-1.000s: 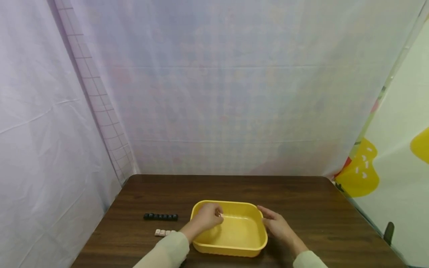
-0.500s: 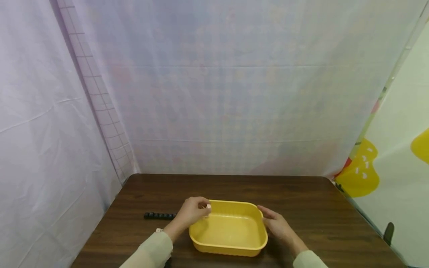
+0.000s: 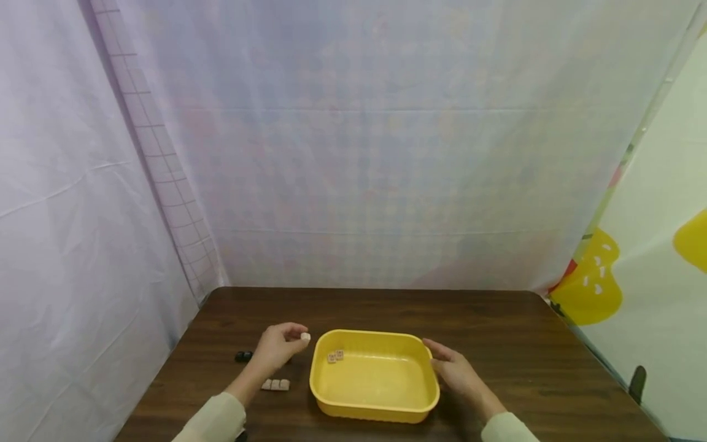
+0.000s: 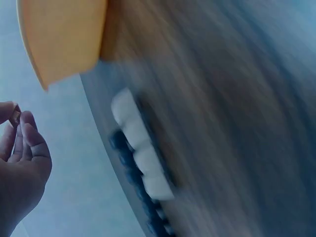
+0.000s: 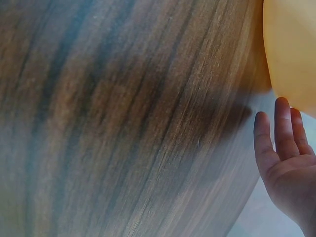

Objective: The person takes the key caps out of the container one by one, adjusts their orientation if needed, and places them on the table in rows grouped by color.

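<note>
My left hand (image 3: 274, 350) is raised above the table, left of a yellow plastic basin (image 3: 381, 405). Between thumb and fingers it pinches a small white keycap (image 3: 305, 336). Two pale keycaps (image 3: 335, 356) lie inside the basin near its left wall. Below my left forearm, a short row of white keycaps (image 3: 275, 385) sits on the table, partly covered by the arm in the head view. The left wrist view shows this white row (image 4: 143, 148) beside the black one. My right hand (image 3: 458, 371) touches the basin's right side with extended fingers (image 5: 284, 128).
A row of black keycaps (image 3: 243, 356) lies behind the white row, mostly hidden by my left hand. Another dark object (image 3: 241, 436) shows partly beside the left sleeve. The brown wooden table (image 3: 497, 319) is backed by a pale curtain (image 3: 375, 184).
My left hand has come up out of the basin and moved left, carrying the white keycap. Two keycaps in the basin are now uncovered. The right hand has stayed at the basin's side.
</note>
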The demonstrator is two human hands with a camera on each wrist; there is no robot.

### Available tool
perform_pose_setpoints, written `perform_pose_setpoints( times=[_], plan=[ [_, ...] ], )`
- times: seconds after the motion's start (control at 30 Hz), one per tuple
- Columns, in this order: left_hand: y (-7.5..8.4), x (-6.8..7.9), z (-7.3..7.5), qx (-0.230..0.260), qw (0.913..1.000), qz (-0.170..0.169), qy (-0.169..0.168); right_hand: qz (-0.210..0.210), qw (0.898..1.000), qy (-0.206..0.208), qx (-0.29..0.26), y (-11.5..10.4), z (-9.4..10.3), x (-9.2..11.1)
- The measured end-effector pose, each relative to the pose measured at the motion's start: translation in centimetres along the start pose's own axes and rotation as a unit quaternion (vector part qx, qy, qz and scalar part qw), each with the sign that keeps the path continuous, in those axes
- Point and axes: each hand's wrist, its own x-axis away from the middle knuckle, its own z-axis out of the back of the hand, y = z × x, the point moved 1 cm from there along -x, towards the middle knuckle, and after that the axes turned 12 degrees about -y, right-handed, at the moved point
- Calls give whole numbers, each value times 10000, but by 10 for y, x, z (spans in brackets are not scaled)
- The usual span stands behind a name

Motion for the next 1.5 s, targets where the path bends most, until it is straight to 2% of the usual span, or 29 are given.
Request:
perform_pose_setpoints(
  times=[0.1, 0.23, 0.43, 0.6, 0.7, 0.83, 1.07, 1.27, 1.5],
  plan=[
    [-11, 10, 11, -12, 9998, 108, 185, 52, 10000, -53, -39, 0, -1, 0],
    [-29, 24, 26, -143, 9992, 277, 265, 83, 9997, -131, -204, 1, -2, -1],
    [-58, 41, 47, -415, 9982, 432, 80, 31, 9997, -119, -216, 1, -3, -1],
    [-73, 51, 60, -567, 9966, 594, -87, 81, 9997, -112, -203, 1, -2, 0],
    [-79, 54, 65, -489, 9956, 770, -216, 94, 9998, -52, -154, 2, -1, 0],
    [-85, 57, 67, -455, 9945, 792, -522, 106, 9997, -66, -214, 2, -1, 0],
    [-90, 57, 65, -421, 9933, 322, -1027, 146, 9994, -109, -310, 2, -1, 1],
    [-91, 56, 62, -463, 9921, 291, -1131, 122, 9993, -164, -308, 2, 0, 0],
    [-92, 57, 59, -562, 9918, 302, -1106, 293, 9992, -249, -56, 1, 2, 1]
  ],
)
